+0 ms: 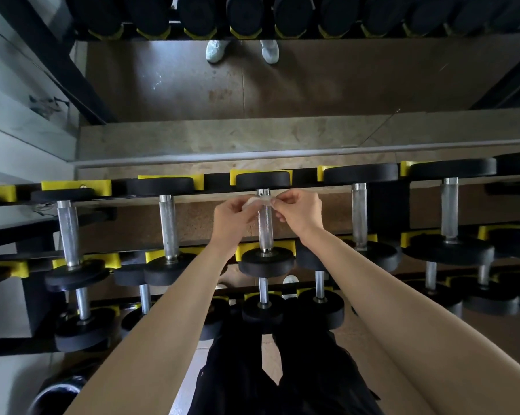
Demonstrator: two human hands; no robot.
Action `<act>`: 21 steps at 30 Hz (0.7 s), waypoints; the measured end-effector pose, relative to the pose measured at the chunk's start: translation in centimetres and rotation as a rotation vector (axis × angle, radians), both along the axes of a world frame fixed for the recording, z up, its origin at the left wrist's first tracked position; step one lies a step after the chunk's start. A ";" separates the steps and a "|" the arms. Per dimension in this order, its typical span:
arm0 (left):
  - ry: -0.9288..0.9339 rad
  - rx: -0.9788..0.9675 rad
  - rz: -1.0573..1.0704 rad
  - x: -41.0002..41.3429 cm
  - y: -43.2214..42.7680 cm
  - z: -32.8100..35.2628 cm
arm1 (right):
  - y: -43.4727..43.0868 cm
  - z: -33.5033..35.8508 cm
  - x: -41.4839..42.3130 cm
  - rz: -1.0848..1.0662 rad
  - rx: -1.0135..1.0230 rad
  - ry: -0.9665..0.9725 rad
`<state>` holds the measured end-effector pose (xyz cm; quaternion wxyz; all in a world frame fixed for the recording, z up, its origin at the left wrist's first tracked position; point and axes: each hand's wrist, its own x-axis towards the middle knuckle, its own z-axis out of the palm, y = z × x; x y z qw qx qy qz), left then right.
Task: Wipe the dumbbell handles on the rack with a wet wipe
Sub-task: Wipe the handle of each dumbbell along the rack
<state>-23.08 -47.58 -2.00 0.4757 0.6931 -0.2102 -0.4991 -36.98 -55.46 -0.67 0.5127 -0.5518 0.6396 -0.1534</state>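
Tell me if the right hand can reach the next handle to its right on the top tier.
Probably yes. The right hand lies close beside that handle, with only open gap between them. Both it and the left hand pinch the wipe, so one must let go.

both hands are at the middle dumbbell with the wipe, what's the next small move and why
Probably pull the wet wipe down along the handle toward the near plate. The left hand and right hand pinch its ends, stretched across the handle's far end, so the knurled length nearer the person looks yet to be covered.
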 end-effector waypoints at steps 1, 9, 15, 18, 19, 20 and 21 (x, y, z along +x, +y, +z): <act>0.043 0.031 0.085 0.0 -0.2 -0.1 | 0.0 -0.2 0.2 -0.007 -0.025 0.047; 0.435 0.176 0.566 0.2 -1.5 -0.4 | -0.6 -0.3 1.9 -0.365 0.296 -0.203; 0.629 0.266 0.712 -0.1 -2.3 -0.8 | -1.1 0.0 1.9 -0.576 0.511 -0.517; 0.488 0.341 0.603 -1.3 -3.1 -0.9 | -1.3 -0.4 1.1 -0.627 0.458 -0.466; 0.465 0.346 0.585 -1.7 -3.3 -0.7 | -1.4 -0.8 0.8 -0.632 0.426 -0.437; 0.453 0.336 0.581 -2.2 -3.4 -0.6 | -1.4 -1.2 0.7 -0.640 0.394 -0.416; 0.439 0.309 0.585 -2.6 -3.3 -0.5 | -1.4 -1.6 0.5 -0.648 0.365 -0.399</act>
